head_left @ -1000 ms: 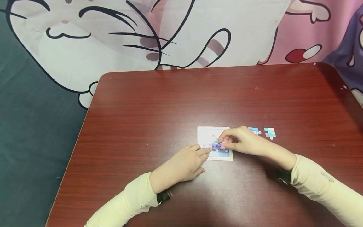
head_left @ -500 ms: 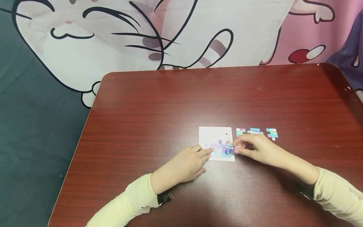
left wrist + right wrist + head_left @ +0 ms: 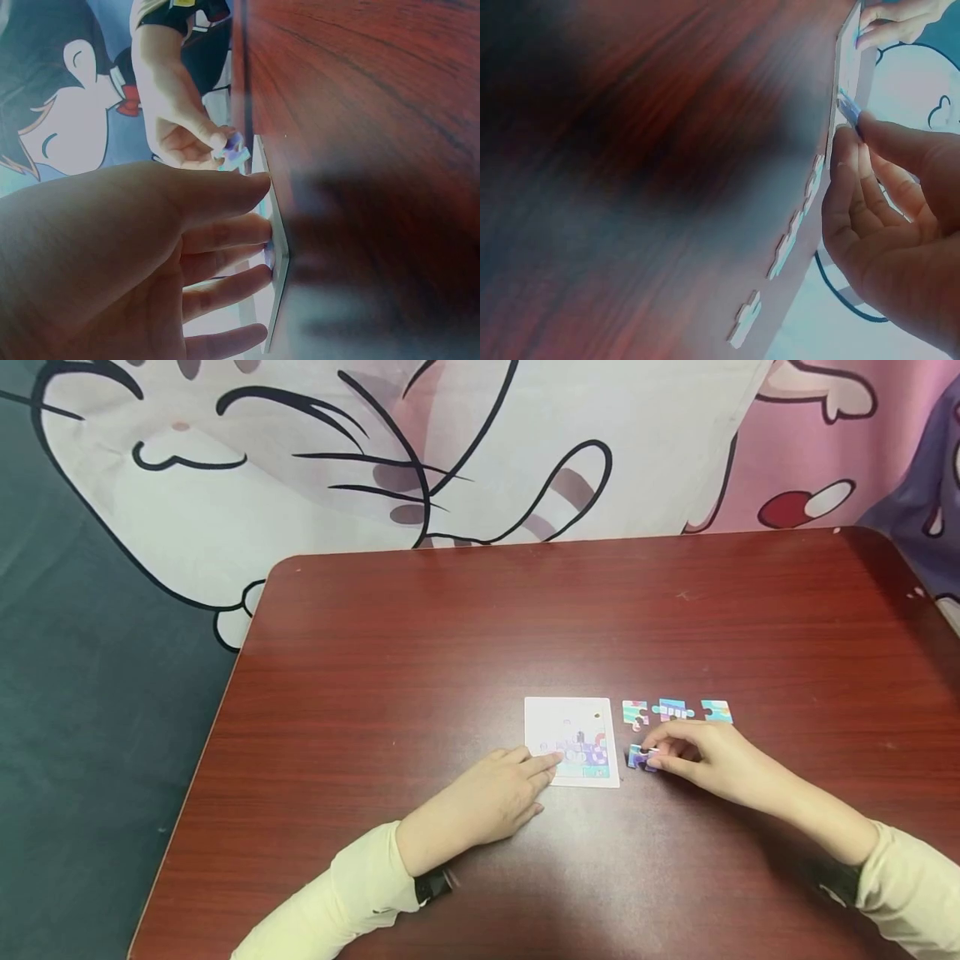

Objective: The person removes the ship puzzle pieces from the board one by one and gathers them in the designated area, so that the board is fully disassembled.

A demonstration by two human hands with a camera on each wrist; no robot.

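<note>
A purple and blue jigsaw piece (image 3: 636, 757) is pinched between thumb and fingers of my right hand (image 3: 697, 756), just right of the puzzle board. In the right wrist view the same piece (image 3: 849, 109) sticks out past the fingertips. My left hand (image 3: 491, 797) lies with fingers extended, their tips resting on the lower left part of the pale square puzzle board (image 3: 547, 718). The board carries a faint printed picture, with purple and blue towards its lower right. From the left wrist view, the left fingers (image 3: 225, 291) reach onto the board near its edge.
Three more jigsaw pieces lie in a row right of the board: a left one (image 3: 634, 712), a middle one (image 3: 672, 708) and a right one (image 3: 717, 710). The reddish-brown table (image 3: 420, 643) meets a cartoon-printed curtain (image 3: 525, 410) at its far edge.
My right hand has drawn back from over the board to its right side, carrying the pinched piece. More of the board and the row of pieces shows. The left hand stays in place.
</note>
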